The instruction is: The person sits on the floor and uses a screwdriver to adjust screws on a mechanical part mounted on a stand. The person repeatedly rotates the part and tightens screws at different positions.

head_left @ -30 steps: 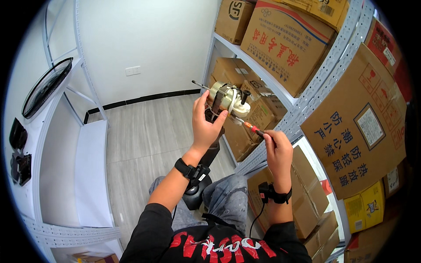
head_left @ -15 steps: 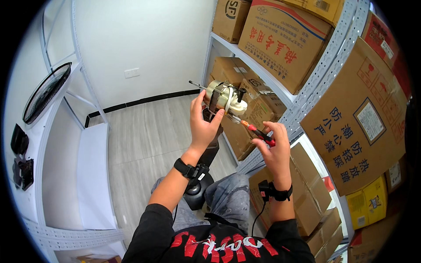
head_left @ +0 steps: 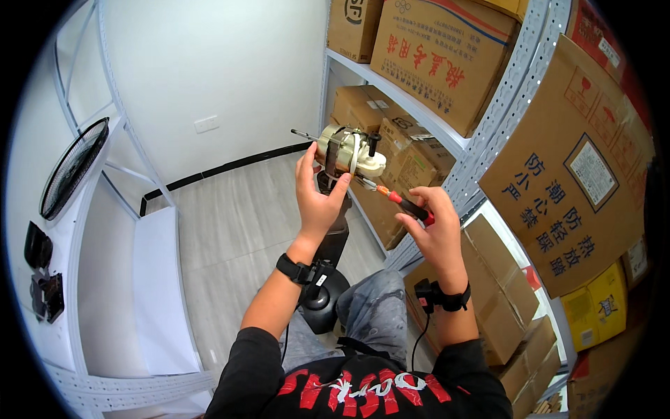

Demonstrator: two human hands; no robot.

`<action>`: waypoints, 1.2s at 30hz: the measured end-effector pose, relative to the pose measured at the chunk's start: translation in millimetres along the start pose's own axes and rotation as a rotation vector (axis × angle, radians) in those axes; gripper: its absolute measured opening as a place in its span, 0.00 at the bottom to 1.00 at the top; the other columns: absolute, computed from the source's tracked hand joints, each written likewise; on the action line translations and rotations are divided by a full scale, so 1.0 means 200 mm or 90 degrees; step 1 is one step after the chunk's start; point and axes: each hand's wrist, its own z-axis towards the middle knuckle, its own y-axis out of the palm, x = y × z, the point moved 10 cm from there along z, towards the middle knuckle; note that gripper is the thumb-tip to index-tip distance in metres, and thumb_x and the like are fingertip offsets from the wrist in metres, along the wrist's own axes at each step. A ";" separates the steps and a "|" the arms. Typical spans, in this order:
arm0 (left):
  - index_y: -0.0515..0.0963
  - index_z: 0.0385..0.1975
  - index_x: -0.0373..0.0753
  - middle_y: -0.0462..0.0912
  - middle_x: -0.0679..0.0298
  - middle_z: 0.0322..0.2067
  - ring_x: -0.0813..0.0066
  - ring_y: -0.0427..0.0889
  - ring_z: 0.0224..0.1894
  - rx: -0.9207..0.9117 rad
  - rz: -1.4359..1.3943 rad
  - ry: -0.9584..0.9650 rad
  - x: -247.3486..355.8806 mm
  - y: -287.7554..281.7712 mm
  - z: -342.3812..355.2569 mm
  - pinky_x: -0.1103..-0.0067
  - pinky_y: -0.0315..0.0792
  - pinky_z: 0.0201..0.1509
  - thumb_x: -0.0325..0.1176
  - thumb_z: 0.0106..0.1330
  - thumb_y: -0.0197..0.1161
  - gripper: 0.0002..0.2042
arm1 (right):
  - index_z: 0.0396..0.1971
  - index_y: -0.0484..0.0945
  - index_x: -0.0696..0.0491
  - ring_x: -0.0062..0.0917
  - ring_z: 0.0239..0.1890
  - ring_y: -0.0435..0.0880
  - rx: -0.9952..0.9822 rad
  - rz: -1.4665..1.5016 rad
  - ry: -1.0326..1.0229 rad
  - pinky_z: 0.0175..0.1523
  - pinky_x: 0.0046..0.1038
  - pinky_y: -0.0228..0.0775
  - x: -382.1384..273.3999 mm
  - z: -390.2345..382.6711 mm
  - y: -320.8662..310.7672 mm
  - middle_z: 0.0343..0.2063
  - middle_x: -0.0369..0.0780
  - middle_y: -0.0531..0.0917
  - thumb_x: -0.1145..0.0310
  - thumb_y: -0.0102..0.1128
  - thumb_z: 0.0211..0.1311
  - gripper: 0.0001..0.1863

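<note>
A fan motor (head_left: 333, 150) with a gold casing, white gear housing and protruding shaft sits atop a black stand (head_left: 333, 241) with a round base between my legs. My left hand (head_left: 317, 195) grips the motor's side, thumb toward the front. A red-and-black screwdriver (head_left: 411, 207) points up-left, its tip at the motor's lower right, partly hidden. My right hand (head_left: 440, 227) is loosely curled round the handle's end, index finger and thumb spread apart.
A white shelf (head_left: 167, 279) on the left carries a fan grille (head_left: 73, 167) and black parts (head_left: 45, 297). A right-hand rack (head_left: 366, 70) holds stacked cardboard boxes (head_left: 440, 63). A large box (head_left: 544, 195) stands close by my right arm. Tiled floor (head_left: 230, 230) lies ahead.
My right thumb and index finger have spread from their pinch on the handle, and the hand has shifted slightly upward. Motor and left hand appear a little further left as the view shifted.
</note>
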 end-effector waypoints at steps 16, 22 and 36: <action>0.63 0.72 0.33 0.73 0.57 0.59 0.63 0.73 0.63 -0.004 0.079 0.030 0.03 0.02 0.01 0.67 0.71 0.66 0.30 0.54 0.79 0.44 | 0.39 0.83 0.57 0.35 0.29 0.82 -0.062 0.032 0.040 0.35 0.34 0.74 0.09 -0.02 0.07 0.31 0.44 0.83 0.73 0.74 0.59 0.11; 0.64 0.71 0.33 0.73 0.56 0.60 0.61 0.74 0.63 -0.001 0.110 0.027 0.05 0.02 0.00 0.67 0.70 0.67 0.31 0.53 0.80 0.44 | 0.38 0.83 0.57 0.39 0.29 0.82 -0.083 -0.017 -0.024 0.35 0.35 0.75 0.06 0.01 0.03 0.30 0.43 0.82 0.77 0.75 0.53 0.12; 0.62 0.72 0.33 0.69 0.53 0.65 0.59 0.72 0.68 -0.011 0.111 -0.008 0.00 0.04 0.02 0.65 0.66 0.74 0.27 0.54 0.77 0.43 | 0.42 0.80 0.57 0.40 0.31 0.84 -0.134 0.062 0.154 0.37 0.37 0.76 0.04 -0.06 0.14 0.30 0.44 0.83 0.73 0.66 0.63 0.10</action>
